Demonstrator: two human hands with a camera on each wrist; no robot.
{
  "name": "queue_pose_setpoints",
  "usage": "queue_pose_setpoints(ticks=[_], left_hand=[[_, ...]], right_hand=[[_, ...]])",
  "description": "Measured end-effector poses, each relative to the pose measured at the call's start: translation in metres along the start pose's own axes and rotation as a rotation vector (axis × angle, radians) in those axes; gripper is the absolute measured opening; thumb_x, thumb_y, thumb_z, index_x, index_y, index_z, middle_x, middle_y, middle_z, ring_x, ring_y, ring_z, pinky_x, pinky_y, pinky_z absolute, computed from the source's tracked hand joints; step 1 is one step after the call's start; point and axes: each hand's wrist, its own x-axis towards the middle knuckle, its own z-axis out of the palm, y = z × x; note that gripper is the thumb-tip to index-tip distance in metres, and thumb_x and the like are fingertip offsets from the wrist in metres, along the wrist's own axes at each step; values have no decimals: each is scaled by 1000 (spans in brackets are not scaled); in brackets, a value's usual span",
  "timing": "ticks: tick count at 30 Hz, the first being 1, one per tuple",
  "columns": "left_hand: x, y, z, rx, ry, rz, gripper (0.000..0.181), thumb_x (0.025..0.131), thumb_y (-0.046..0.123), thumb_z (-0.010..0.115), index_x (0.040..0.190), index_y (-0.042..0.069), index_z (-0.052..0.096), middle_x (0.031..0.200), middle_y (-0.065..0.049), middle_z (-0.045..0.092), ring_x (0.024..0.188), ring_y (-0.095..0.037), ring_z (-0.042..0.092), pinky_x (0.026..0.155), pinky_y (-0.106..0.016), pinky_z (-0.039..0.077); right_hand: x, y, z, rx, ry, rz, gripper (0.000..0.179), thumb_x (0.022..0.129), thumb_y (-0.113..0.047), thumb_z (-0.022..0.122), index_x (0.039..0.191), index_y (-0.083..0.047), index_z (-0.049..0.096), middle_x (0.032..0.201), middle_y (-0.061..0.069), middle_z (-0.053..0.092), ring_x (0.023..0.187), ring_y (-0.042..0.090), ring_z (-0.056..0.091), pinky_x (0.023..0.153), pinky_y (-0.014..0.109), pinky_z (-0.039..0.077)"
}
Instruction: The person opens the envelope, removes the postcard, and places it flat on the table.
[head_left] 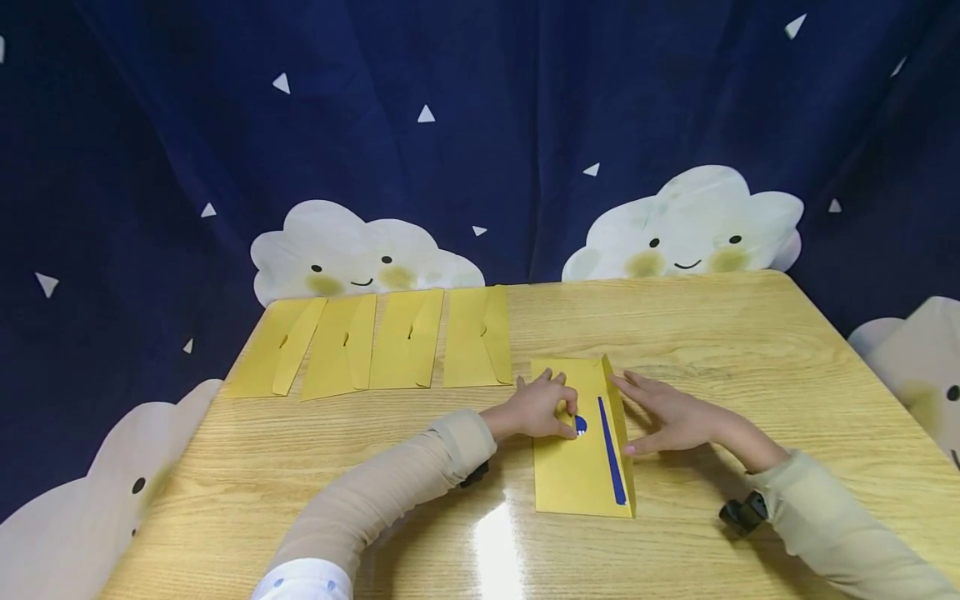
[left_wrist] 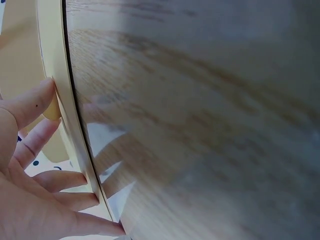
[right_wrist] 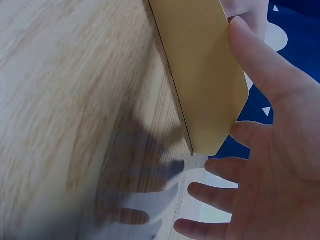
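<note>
A yellow envelope [head_left: 564,483] lies on the table, its right-hand flap [head_left: 618,417] standing up. A slim blue strip [head_left: 611,450] shows along its mouth, and a half-round blue patch [head_left: 581,425] with white marks shows near its middle. Over the envelope, my left hand [head_left: 534,406] pinches a small rounded yellow flap [left_wrist: 52,107] of it between thumb and index finger; its other fingers spread on the paper. My right hand [head_left: 675,415] has its fingers spread, with the thumb [right_wrist: 245,35] and index fingertip at the raised flap's outer side.
Several yellow envelopes stand in a row at the back left of the wooden table [head_left: 720,333]: one [head_left: 273,350] at the far left, another [head_left: 477,342] nearest the middle. Behind hangs a dark blue curtain [head_left: 510,150] with clouds.
</note>
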Motion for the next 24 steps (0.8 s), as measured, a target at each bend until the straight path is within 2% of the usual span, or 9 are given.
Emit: queue_pose_setpoints(ticks=[13,24], left_hand=[[0,0,1,-12,-14,-9,19,78,33,72,84,21,58,144,-16,29,134,-38,16,94,-70,16],[-1,0,0,-14,-4,-1,19,77,33,72,84,21,59,143,-15,32,134,-39,17,93,-70,17]], right_hand=[[-7,8,-6,-10,-6,-52,96,74,-45,71,140,6,25,138,39,17,124,56,19,90,67,24],[-11,17,-3,-61,18,-70,100,69,-46,74,137,10,28,137,41,18,122,57,20,89,67,26]])
